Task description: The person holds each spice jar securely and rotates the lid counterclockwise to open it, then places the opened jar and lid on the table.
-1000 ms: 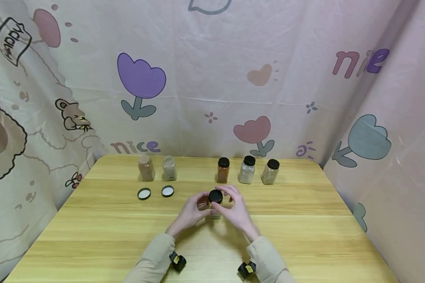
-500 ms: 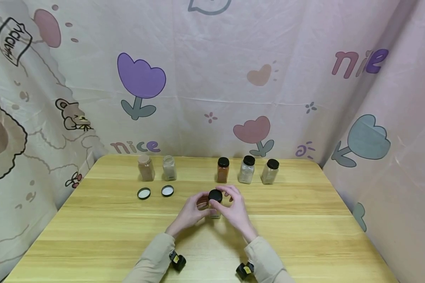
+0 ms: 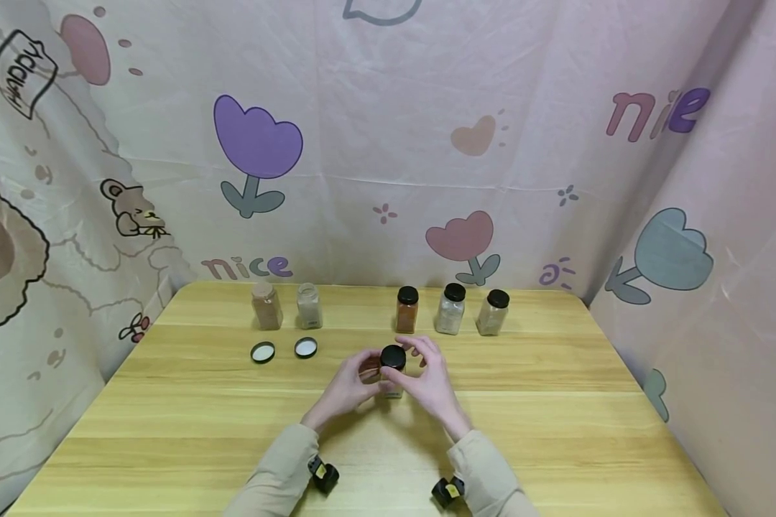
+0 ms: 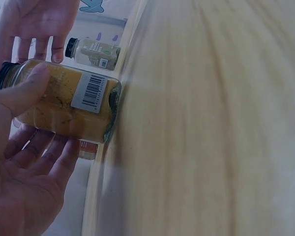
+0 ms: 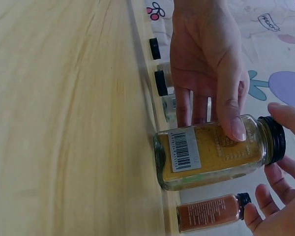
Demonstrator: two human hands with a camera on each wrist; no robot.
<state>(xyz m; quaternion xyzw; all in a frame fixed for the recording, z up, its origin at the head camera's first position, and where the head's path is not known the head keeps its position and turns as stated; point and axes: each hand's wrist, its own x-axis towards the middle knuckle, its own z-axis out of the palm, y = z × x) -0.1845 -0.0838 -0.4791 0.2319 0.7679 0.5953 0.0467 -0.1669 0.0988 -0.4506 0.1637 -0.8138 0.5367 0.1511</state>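
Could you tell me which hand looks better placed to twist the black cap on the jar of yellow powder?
Probably the right hand: its fingertips curl around the black cap, while the left hand grips the body of the glass jar of yellow powder, steadying it on the wooden table.

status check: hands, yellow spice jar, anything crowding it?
Left hand grips the yellow spice jar body, upright on table. Right hand fingers at its black cap. Nothing crowding it; other jars stand apart behind.
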